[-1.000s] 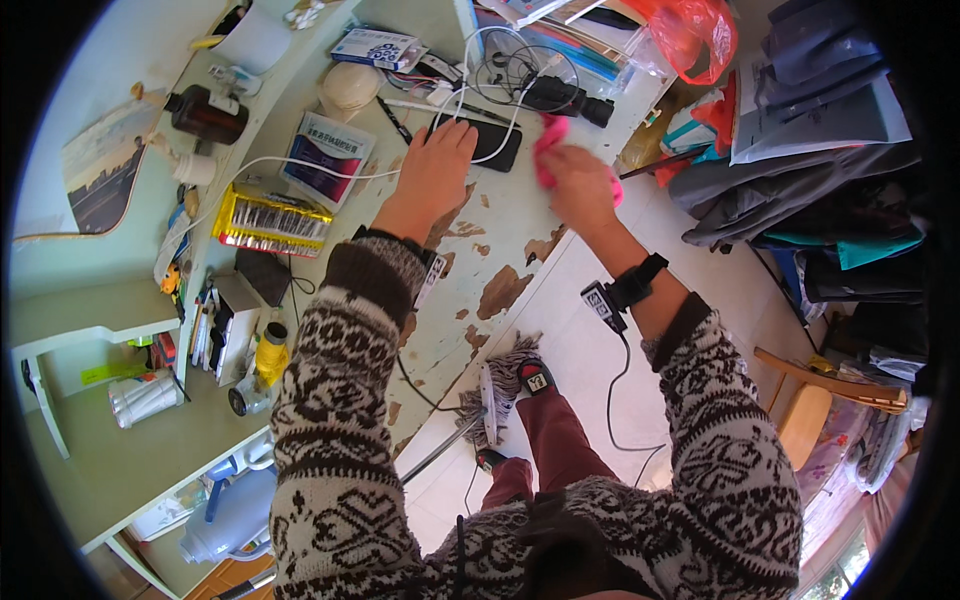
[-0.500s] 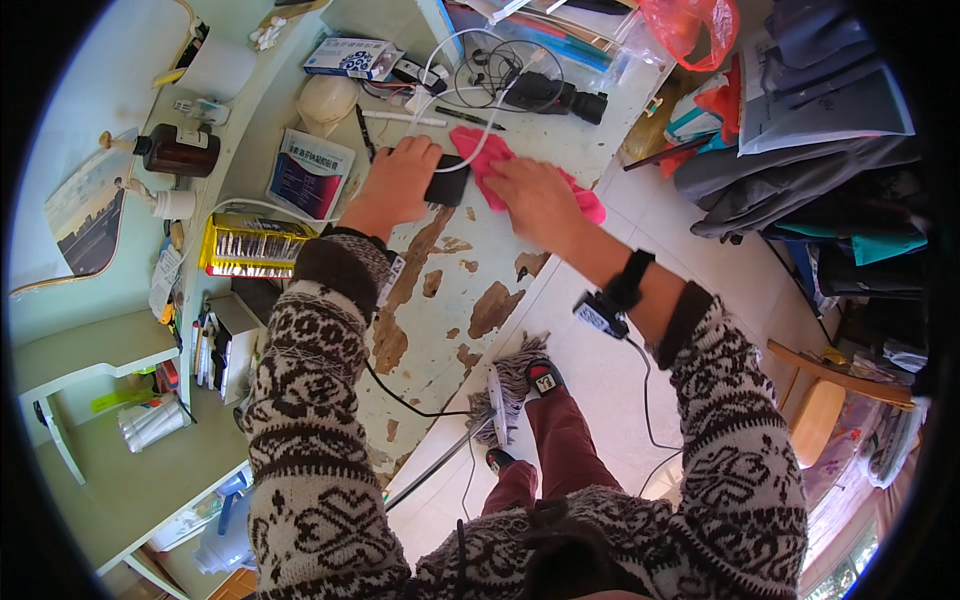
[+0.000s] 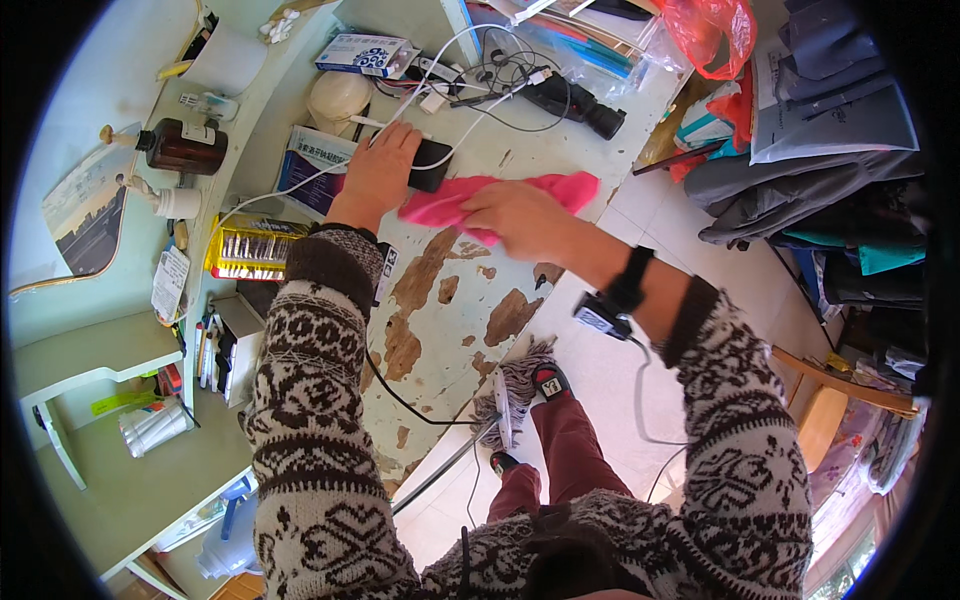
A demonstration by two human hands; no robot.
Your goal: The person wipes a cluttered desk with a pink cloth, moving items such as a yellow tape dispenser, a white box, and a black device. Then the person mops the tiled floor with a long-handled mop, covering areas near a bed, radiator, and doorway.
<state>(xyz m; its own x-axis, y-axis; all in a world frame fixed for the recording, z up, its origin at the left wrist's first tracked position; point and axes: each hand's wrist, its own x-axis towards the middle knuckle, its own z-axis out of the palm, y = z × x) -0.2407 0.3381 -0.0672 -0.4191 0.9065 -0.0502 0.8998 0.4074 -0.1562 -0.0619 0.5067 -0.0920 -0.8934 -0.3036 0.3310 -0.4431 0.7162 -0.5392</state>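
Note:
My left hand (image 3: 378, 172) is on the worn pale-green tabletop (image 3: 395, 290), its fingers curled at the left end of a flat black rectangular device (image 3: 430, 164). The fingers hide part of the device. A white cable (image 3: 462, 145) loops past its right end. To the right, my right hand (image 3: 512, 216) presses on a pink cloth (image 3: 565, 187) with bent fingers. The cloth lies bunched and stretched sideways over the tabletop. A white pen-like stick (image 3: 368, 122) lies just beyond my left hand, next to a flat packet (image 3: 312, 165).
Tangled cables, a black flashlight-shaped object (image 3: 575, 105) and a blue-white box (image 3: 366, 55) crowd the far side. A yellow package (image 3: 255, 248) and a brown pump bottle (image 3: 183, 147) stand left. A mop (image 3: 515, 390) rests on the floor by my feet. Clothes (image 3: 765, 200) hang right.
My left hand and the black device have shifted left and slightly away. My right hand has moved nearer with the pink cloth, which now spreads wider sideways. The white cable now crosses the packet.

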